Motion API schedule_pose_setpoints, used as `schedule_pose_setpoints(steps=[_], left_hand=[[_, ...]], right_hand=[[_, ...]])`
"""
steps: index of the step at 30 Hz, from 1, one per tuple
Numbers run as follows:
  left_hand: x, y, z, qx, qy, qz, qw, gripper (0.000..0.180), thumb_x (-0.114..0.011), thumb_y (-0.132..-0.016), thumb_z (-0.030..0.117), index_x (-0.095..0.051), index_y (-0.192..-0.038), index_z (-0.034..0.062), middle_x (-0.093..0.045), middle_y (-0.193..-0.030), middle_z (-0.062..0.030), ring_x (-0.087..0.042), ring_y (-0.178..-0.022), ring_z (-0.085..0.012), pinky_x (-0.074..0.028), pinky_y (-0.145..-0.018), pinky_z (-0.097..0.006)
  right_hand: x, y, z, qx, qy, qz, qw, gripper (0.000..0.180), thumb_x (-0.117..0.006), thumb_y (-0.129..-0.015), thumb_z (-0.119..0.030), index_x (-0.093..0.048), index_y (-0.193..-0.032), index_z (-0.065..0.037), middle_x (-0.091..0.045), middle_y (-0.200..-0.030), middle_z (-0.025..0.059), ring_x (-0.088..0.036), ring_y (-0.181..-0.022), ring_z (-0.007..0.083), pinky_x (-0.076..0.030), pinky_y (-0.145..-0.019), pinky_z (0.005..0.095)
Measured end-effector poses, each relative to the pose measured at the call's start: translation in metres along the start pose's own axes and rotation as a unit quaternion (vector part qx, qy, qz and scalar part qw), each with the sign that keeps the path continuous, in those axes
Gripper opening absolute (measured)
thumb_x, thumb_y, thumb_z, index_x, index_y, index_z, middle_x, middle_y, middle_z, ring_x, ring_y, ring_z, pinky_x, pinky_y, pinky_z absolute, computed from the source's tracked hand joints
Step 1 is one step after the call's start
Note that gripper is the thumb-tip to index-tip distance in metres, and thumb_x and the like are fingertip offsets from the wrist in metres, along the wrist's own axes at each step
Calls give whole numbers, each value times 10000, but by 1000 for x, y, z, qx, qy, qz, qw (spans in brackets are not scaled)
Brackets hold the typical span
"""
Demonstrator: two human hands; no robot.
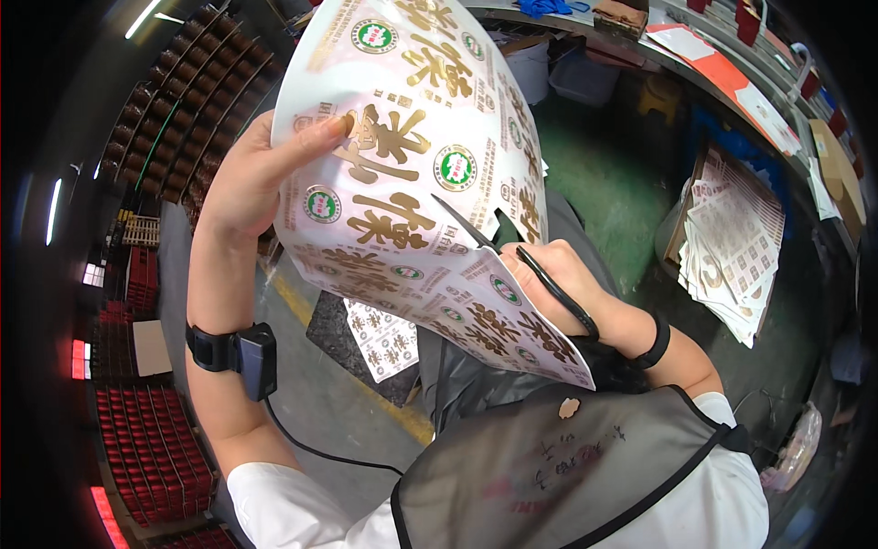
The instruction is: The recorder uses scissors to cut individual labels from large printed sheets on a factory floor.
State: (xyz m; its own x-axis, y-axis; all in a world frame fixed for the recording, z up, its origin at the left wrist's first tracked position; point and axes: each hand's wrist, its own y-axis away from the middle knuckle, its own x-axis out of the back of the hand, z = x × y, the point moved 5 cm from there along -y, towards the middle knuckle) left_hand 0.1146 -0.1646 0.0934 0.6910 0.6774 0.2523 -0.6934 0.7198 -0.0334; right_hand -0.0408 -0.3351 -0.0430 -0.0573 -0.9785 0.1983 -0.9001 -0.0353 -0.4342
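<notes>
A large printed sheet (pixel 402 137), white with gold characters and green round emblems, curves up in front of me. My left hand (pixel 249 183) grips its left edge, with the thumb on the printed face and the fingers hidden behind. In my right hand (pixel 569 279) is a pair of scissors (pixel 468 225) with black handles. One blade lies over the printed face, while the other is hidden by the sheet. A cut runs in from the right part of the sheet, where a dark gap shows beside the blades. The sheet's lower part droops over my lap.
Below the sheet, a smaller printed piece (pixel 382 340) lies on a dark board (pixel 334 329) on the floor. To the right is a pile of printed sheets (pixel 732 242) beside a workbench (pixel 631 37). Racks with brown items (pixel 197 101) and red items (pixel 151 439) stand at left.
</notes>
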Motion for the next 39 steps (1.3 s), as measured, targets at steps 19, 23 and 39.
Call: schedule_pose_setpoints(steps=[19,23,39], left_hand=[[-23,-4,17,6,17,-89,996,339,-689,-829,156,-610,-1099,-34,-680,-980,-117,-663,-847,-141,-527,-755,-263],[-16,-5,18,11,-20,-47,999,341,-694,-825,158,-612,-1100,-27,-680,-979,-112,-661,-845,-139,-524,-758,-263],[-9,-3,9,20,-17,-73,997,304,-689,-837,164,-631,-1068,-24,-685,-944,-98,-658,-802,-114,-521,-713,-238]], right_hand=[[8,-5,-20,-92,-61,-231,967,657,-268,-966,-570,-593,-923,0,-566,-652,44,-522,-573,109,-431,-542,258],[2,-7,-29,-52,-100,-163,980,699,-235,-969,-573,-562,-1142,20,-644,-928,149,-587,-861,196,-459,-791,319],[7,-9,-24,-142,-84,-176,970,577,-305,-994,-484,-620,-998,0,-555,-610,28,-483,-545,79,-411,-533,252]])
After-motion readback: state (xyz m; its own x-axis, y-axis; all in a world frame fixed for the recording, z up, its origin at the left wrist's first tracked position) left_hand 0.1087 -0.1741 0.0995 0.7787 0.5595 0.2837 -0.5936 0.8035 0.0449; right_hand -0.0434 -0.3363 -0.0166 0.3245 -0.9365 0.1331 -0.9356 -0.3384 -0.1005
